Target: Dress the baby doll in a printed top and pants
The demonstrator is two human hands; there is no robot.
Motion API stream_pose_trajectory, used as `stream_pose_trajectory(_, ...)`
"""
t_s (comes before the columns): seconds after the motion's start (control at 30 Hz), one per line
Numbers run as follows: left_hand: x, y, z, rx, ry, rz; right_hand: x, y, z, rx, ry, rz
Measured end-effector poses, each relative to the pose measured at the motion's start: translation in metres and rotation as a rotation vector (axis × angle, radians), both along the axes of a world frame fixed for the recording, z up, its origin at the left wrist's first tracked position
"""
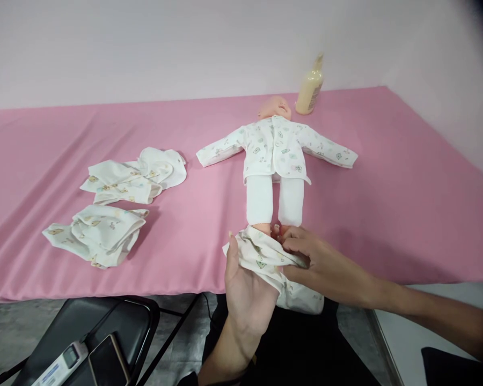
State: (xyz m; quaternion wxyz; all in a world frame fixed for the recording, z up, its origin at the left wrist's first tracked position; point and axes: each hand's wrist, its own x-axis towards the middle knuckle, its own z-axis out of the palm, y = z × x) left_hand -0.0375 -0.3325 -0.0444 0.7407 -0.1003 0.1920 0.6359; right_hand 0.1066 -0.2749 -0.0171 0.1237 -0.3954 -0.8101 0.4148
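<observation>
A baby doll [272, 107] lies on its back in a white patterned jacket [277, 147] and white leggings-like coverings [260, 199] on its legs. Around its feet, at the table's front edge, are small white printed baby pants [265, 256], part of them hanging over the edge. My left hand [247, 300] holds the near left side of the pants, palm up, thumb at the cloth's edge, its fingers hidden by the fabric. From the right, my right hand [316, 260] grips the pants beside the doll's foot, fingers bent around the cloth.
Two crumpled printed baby garments lie at left: one farther back [132, 174], one nearer [100, 236]. A pump bottle [309, 88] stands by the doll's head. The pink-covered table [386, 187] meets the wall. Below, a black chair [137, 316] carries a phone [108, 362] and a white device [64, 364].
</observation>
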Motion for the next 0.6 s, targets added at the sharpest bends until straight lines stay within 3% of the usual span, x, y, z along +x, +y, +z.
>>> stream_pose_trajectory(0.2,-0.003,-0.001,0.000,-0.041,-0.088,0.045,0.003,-0.002,-0.003,0.191,0.094,0.067)
stream_pose_trajectory(0.47,-0.004,0.000,-0.003,-0.062,-0.094,0.053,0.002,-0.014,-0.022,0.919,0.053,0.177)
stream_pose_trajectory(0.6,-0.004,0.002,-0.003,-0.061,-0.067,0.041,0.003,-0.016,-0.024,1.008,0.097,0.200)
